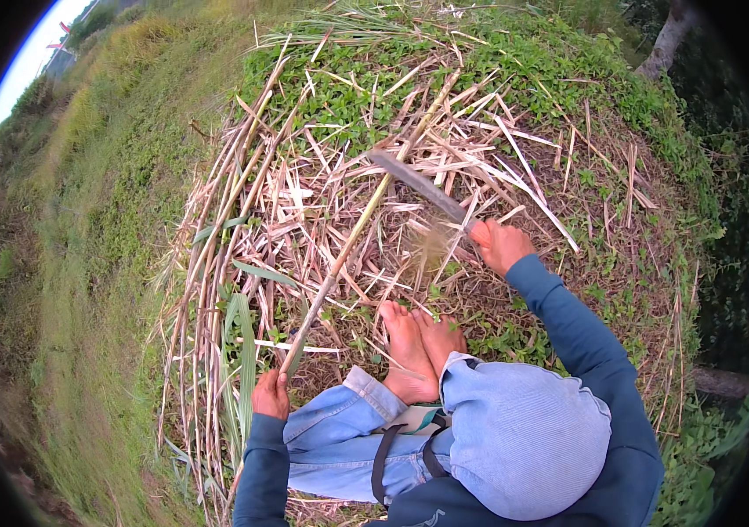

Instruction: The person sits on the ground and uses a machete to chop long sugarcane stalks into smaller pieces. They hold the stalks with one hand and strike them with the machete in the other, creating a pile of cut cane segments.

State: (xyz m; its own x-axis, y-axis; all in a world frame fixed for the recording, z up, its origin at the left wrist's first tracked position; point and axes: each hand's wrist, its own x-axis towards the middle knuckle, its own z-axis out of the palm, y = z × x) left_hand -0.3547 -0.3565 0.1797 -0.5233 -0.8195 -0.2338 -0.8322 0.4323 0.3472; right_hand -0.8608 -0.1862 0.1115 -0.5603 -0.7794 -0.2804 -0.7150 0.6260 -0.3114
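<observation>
My left hand (271, 393) is closed round the lower end of a long, pale reed stalk (343, 255), which slants up and away to the right over the litter. In my right hand (502, 246) is the handle of a machete with a long, dull blade (423, 186). The blade points up and to the left, and its end crosses the stalk near the middle of the view. Whether it touches the stalk, I cannot tell. Green leaves (241, 329) hang beside the stalk's lower end, close to my left hand.
Long reed stalks (207, 290) lie in a pile along the left. Split dry pieces (300, 189) litter the ground ahead. My bare feet (414, 347) rest just beyond my bent, denim-clad legs (524, 439). A tree trunk (666, 39) stands at the far right; grass slopes off left.
</observation>
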